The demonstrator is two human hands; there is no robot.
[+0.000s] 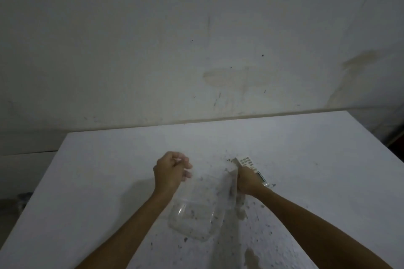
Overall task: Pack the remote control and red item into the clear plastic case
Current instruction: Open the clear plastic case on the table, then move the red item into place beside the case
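The clear plastic case [194, 218] lies on the white table [109, 181] between my arms, its near half flat and its far part raised and blurred. My left hand [171, 171] is closed on the case's far left edge. My right hand [247, 182] grips the case's right edge [232, 181]. The white remote control [251, 166], with grey buttons and a small screen, lies on the table partly under my right hand; whether the hand touches it I cannot tell. No red item is in view.
A stained white wall [196, 50] rises right behind the table's far edge. Dark specks and a brownish stain [251, 257] mark the table near me. The table's left edge [37, 192] and right corner [393, 155] drop off to a dark floor.
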